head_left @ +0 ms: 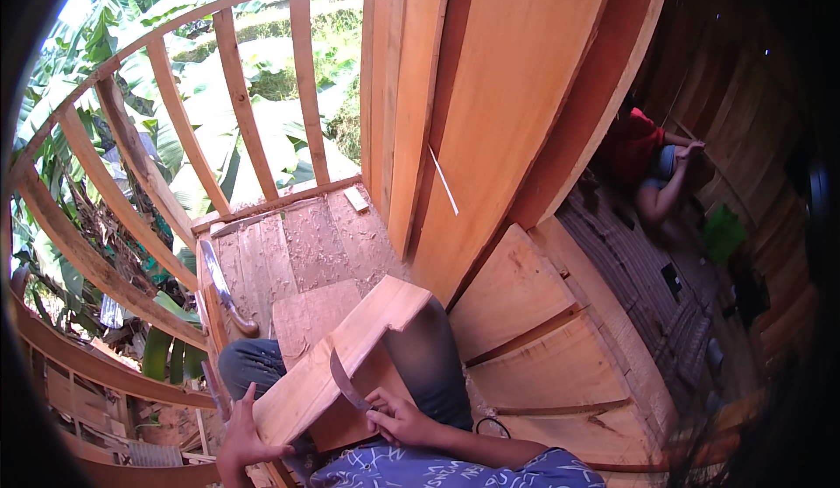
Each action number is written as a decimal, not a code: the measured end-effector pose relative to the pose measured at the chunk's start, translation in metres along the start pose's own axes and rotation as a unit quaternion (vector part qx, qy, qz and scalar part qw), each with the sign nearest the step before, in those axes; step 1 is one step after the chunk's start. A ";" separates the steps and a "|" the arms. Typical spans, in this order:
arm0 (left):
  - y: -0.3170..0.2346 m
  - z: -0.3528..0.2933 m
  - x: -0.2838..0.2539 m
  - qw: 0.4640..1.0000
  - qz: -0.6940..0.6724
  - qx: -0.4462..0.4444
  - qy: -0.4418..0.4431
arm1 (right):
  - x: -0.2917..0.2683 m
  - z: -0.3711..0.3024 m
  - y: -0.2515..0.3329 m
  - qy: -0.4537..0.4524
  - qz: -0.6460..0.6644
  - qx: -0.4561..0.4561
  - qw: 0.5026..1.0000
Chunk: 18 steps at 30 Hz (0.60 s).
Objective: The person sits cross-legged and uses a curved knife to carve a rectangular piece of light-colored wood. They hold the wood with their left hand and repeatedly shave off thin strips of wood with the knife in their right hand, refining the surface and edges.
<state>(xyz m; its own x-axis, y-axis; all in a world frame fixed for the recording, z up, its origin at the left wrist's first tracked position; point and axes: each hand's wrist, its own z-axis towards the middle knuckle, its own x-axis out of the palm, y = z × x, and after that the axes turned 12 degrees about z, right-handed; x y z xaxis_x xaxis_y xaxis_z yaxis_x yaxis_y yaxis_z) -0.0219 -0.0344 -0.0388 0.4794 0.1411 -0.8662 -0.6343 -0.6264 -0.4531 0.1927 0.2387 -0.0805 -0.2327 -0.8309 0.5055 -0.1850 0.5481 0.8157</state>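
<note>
A thick pale wooden board (pixel 302 392) lies slantwise across my lap, with a step-shaped notch cut near its far right end. My left hand (pixel 243 442) grips its near left end, thumb on the near edge and fingers along the outer side. In my right hand (pixel 398 420), fingers closed round the handle end, is a knife with a curved blade (pixel 346 380). The blade rests against the board's near edge, around the middle of its length. My jeans-covered knee (pixel 249 364) shows beyond the board.
Shavings litter the plank floor (pixel 306 238), where a small wood block (pixel 356 199) lies. A long blade with a curved handle (pixel 223 288) rests by the slatted railing (pixel 236 94). Right are a plank wall (pixel 507 94) and a doorway, where another person (pixel 643 151) sits inside.
</note>
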 end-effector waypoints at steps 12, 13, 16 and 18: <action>-0.050 0.006 -0.025 0.992 0.071 -0.037 0.098 | 0.001 -0.012 0.020 -0.102 -0.417 -0.235 0.872; -0.053 0.005 -0.024 0.993 0.066 -0.032 0.089 | 0.001 -0.015 0.026 -0.105 -0.440 -0.243 0.858; -0.062 -0.004 -0.016 0.996 0.057 -0.047 0.049 | -0.013 -0.019 0.042 -0.166 -0.530 -0.229 0.799; -0.066 -0.009 -0.012 0.995 0.065 -0.052 0.048 | -0.026 -0.022 0.047 -0.212 -0.566 -0.208 0.769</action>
<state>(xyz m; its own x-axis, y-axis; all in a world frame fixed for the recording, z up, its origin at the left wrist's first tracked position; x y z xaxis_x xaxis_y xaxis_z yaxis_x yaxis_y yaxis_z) 0.0199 -0.0014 0.0036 0.4569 -0.0167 -0.8894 -0.6306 -0.7113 -0.3106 0.2105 0.2844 -0.0489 -0.4547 -0.5982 -0.6599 -0.1975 -0.6547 0.7296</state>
